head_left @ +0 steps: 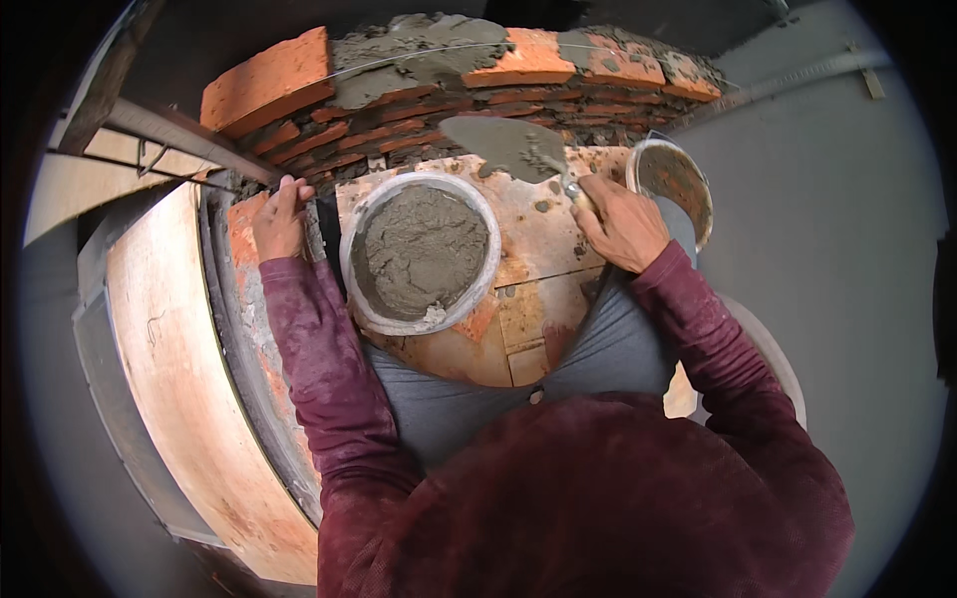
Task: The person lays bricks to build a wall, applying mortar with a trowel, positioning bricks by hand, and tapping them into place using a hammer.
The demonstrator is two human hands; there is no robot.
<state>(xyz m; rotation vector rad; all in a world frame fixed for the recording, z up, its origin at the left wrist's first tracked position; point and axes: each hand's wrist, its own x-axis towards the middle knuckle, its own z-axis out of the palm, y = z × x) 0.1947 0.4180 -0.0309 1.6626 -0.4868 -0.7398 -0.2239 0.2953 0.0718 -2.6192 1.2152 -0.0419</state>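
My right hand (626, 221) is closed round the handle of a trowel (572, 187). Grey mortar lies on its broad blade (510, 146), which points left in front of the brick wall (399, 128). My left hand (280, 221) is raised beside a slanting beam, its fingers loosely bent and slightly apart, with nothing visible in them. Between my hands a round pale bucket (494, 261) holds thick wet mortar (423, 249). Fresh mortar (419, 50) also covers part of the wall's top course, between orange bricks (267, 82).
A mortar-stained board (538, 234) lies under the bucket. Another bucket (704, 189) stands right, beside my knee. A thin string (429, 52) runs along the top course. The slanting beam (199, 140) and a long wooden panel (169, 369) are at left; a grey wall (837, 229) rises at right.
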